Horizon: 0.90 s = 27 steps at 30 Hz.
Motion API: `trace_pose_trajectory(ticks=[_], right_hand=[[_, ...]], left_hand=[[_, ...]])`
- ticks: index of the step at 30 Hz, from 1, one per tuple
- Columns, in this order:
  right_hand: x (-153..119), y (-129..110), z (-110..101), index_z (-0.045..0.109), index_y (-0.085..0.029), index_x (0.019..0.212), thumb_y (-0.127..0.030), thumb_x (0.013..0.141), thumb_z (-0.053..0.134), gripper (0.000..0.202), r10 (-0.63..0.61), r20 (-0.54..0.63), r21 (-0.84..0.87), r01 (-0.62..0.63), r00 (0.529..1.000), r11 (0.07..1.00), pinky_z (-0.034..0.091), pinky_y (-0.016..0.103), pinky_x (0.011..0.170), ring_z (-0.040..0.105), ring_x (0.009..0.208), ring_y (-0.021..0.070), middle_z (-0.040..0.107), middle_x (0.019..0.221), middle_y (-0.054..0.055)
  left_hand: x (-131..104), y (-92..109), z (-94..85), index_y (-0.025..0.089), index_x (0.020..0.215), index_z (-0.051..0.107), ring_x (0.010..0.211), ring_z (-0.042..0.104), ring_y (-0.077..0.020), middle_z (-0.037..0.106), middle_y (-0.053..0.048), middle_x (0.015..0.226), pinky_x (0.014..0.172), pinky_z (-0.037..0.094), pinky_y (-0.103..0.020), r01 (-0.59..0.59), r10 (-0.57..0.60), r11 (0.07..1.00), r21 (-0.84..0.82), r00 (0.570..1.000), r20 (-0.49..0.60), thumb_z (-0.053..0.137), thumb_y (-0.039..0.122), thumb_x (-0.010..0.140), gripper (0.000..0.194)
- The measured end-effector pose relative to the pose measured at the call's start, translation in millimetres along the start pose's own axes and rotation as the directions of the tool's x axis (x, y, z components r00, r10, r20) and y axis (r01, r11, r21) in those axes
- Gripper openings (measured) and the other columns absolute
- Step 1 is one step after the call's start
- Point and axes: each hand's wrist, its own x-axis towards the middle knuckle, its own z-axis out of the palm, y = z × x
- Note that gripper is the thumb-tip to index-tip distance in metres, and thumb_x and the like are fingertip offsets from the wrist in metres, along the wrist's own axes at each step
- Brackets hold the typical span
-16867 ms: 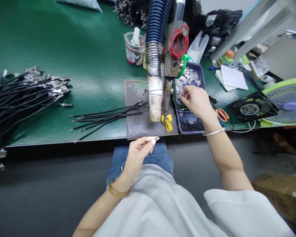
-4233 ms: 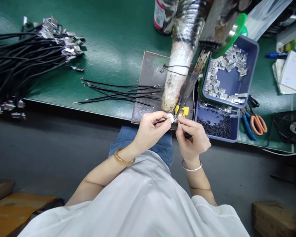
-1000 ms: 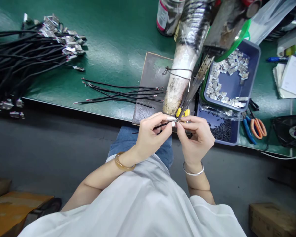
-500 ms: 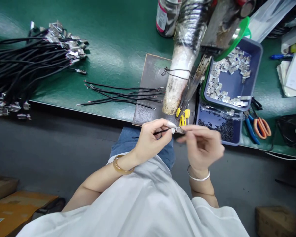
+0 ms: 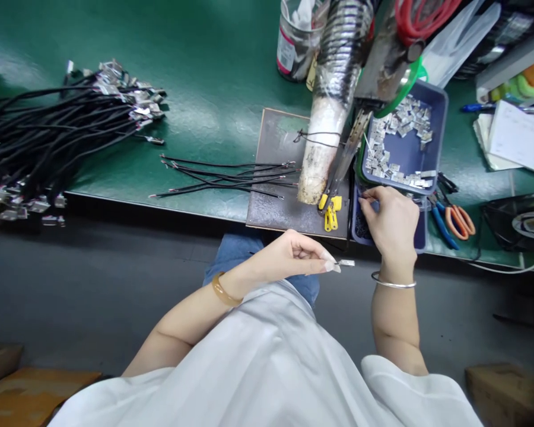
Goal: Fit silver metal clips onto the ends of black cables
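Note:
My left hand (image 5: pixel 300 258) is closed in a pinch on a thin black cable, just above my lap. From its fingertips a small silver metal connector (image 5: pixel 347 263) sticks out to the right. Most of that cable is hidden behind the hand. My right hand (image 5: pixel 389 219) reaches over the lower blue bin (image 5: pixel 420 234), which holds tiny black parts (image 5: pixel 362 228). Thumb and forefinger are bent close together at the bin's left side; whatever lies between them is too small to make out. Behind this hand, the upper blue bin (image 5: pixel 440 127) contains loose silver connector shells (image 5: pixel 409 118).
Several black cables (image 5: pixel 222 172) lie across the green table and a dark board (image 5: pixel 267 213). A large bundle of cables with connectors (image 5: pixel 84 118) is at left. A foil-wrapped duct (image 5: pixel 323 142) and yellow-tipped tool (image 5: pixel 331 213) stand mid-table. Orange-handled pliers (image 5: pixel 460 222) lie right.
My right hand has left the cable end and moved right to the lower bin. My left hand has shifted slightly right and down, and the silver connector now shows at its fingertips.

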Motion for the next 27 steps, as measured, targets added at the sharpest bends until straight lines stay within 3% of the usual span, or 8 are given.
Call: trace_pose_trajectory(ticks=[5,9,14,16,19,21,23,27], right_hand=[[-3,-6,-3,0.070,-0.019,0.090,-0.023,0.090,0.057,0.014,0.009,0.049,-0.004,-0.009,0.999,1.000,0.033,0.032,0.066,0.063,0.080,0.0222,0.073,0.094,0.009],[0,-2,-2,0.069,-0.019,0.088,-0.020,0.087,0.059,0.010,-0.001,0.070,0.075,-0.004,0.998,0.997,0.036,0.031,0.068,0.062,0.077,0.0205,0.073,0.092,0.008],[-6,0,-3,0.066,-0.020,0.078,-0.018,0.081,0.066,0.003,0.039,0.055,0.247,-0.051,0.998,0.968,0.038,0.029,0.064,0.050,0.056,0.0111,0.072,0.079,0.001],[-16,-7,-6,0.065,-0.020,0.077,-0.022,0.082,0.068,0.007,0.150,-0.038,0.426,-0.120,0.988,0.897,0.038,0.027,0.058,0.047,0.050,0.0084,0.071,0.076,-0.001],[-35,-24,-14,0.064,-0.020,0.078,-0.026,0.083,0.072,0.011,0.315,-0.171,0.725,-0.097,0.934,0.682,0.044,0.024,0.056,0.063,0.062,0.0119,0.073,0.079,0.001],[-48,-36,-19,0.066,-0.020,0.080,-0.024,0.081,0.076,0.011,0.334,-0.184,0.822,-0.042,0.924,0.568,0.047,0.023,0.058,0.069,0.073,0.0138,0.072,0.079,0.000],[-60,-48,-21,0.069,-0.021,0.080,-0.022,0.080,0.077,0.009,0.284,-0.118,0.868,-0.040,0.952,0.495,0.045,0.021,0.055,0.067,0.071,0.0116,0.072,0.080,-0.001],[-74,-67,-13,0.075,-0.023,0.088,-0.026,0.086,0.074,0.004,0.173,0.019,0.866,-0.102,0.985,0.489,0.041,0.021,0.052,0.061,0.063,0.0084,0.073,0.087,0.000]], left_hand=[[4,-1,4.7,0.010,0.069,0.076,0.064,0.060,-0.0102,0.072,-0.006,0.070,0.063,0.048,-0.020,-0.026,0.018,0.996,-0.088,0.996,-0.089,0.088,0.044,0.069,0.036],[5,-6,7.1,0.010,0.070,0.076,0.063,0.060,-0.0101,0.071,-0.005,0.068,0.063,0.049,-0.021,-0.078,0.069,0.996,-0.051,0.986,-0.152,0.087,0.043,0.069,0.035],[4,-11,6.7,0.011,0.079,0.079,0.072,0.066,-0.0135,0.076,-0.007,0.079,0.069,0.053,-0.023,-0.189,0.199,0.980,0.063,0.930,-0.309,0.082,0.031,0.076,0.021],[4,-10,6.3,0.011,0.082,0.079,0.072,0.066,-0.0137,0.075,-0.007,0.080,0.068,0.052,-0.023,-0.227,0.251,0.968,0.108,0.906,-0.341,0.078,0.028,0.079,0.017],[6,-10,6.8,0.011,0.074,0.076,0.063,0.061,-0.0115,0.071,-0.004,0.069,0.061,0.050,-0.021,-0.254,0.306,0.949,0.184,0.878,-0.368,0.071,0.024,0.082,0.016],[8,-13,8.3,0.011,0.068,0.072,0.059,0.059,-0.0103,0.068,-0.003,0.064,0.059,0.050,-0.020,-0.279,0.355,0.932,0.233,0.832,-0.426,0.069,0.021,0.080,0.016],[11,-16,10.4,0.012,0.067,0.070,0.057,0.057,-0.0092,0.068,-0.002,0.064,0.057,0.049,-0.019,-0.293,0.413,0.907,0.302,0.761,-0.501,0.068,0.020,0.078,0.014],[14,-20,14.4,0.012,0.069,0.068,0.052,0.048,-0.0055,0.062,0.000,0.062,0.046,0.038,-0.013,-0.248,0.539,0.815,0.524,0.657,-0.527,0.066,0.016,0.076,0.009]])
